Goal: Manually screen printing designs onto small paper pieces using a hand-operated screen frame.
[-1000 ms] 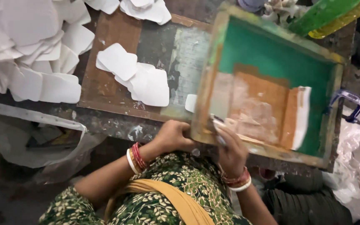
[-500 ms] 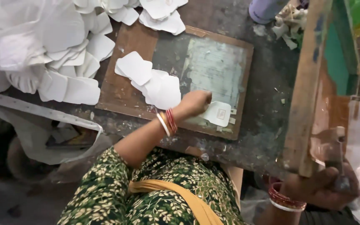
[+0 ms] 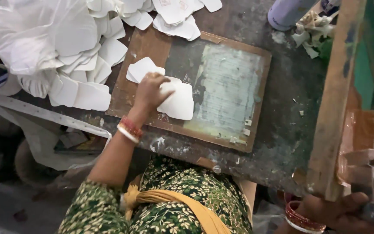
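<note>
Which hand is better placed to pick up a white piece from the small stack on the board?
Left. The left hand already rests on the white stack on the board. The right hand is busy: it holds the raised wooden frame at the right edge, away from the stack.

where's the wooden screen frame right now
In the head view the wooden screen frame stands tilted up at the right edge, held at its lower corner by the right hand, clear of the board.

Worn, stained dark worktable [image 3: 291,108] above a dim, cluttered floor [image 3: 5,203]
</note>
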